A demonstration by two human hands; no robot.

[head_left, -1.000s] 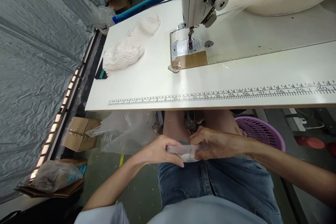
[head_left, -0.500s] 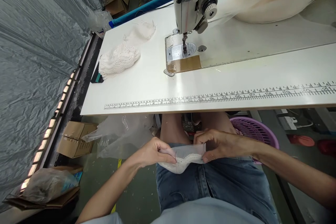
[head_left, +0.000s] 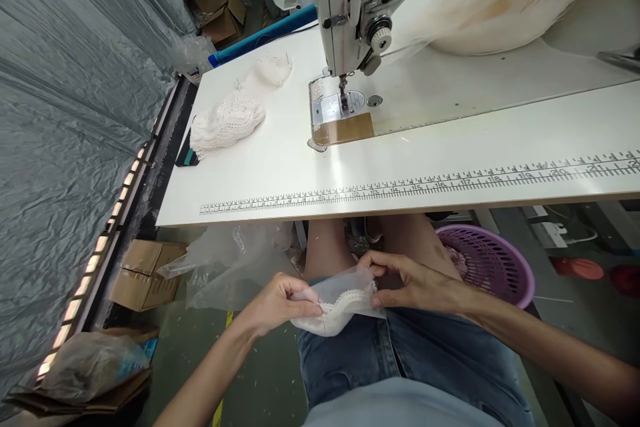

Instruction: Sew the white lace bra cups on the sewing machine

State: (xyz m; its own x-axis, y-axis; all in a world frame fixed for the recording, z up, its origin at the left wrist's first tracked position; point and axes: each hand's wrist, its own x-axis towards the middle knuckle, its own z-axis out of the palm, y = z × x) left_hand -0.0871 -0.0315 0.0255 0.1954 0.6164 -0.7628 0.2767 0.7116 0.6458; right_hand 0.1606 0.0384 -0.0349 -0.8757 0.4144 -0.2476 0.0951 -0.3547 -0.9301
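While a white desk [head_left: 250, 177] spans the workspace, its printed ruler [head_left: 420, 185] legible at 20 and 21 toward the right, a sewing machine [head_left: 340, 13] stands on it, with a purple basket [head_left: 503, 270] below at right and lace cloth [head_left: 227, 125] heaped near the desk's left end. Spread wider than a second ago, when it was bunched narrow, a sheer white fabric piece [head_left: 333, 328] with lacy trim is held over the lap, the desk's front edge between it and the machine. The left hand [head_left: 280, 303] pinches one end, the right hand [head_left: 410, 283] the other.
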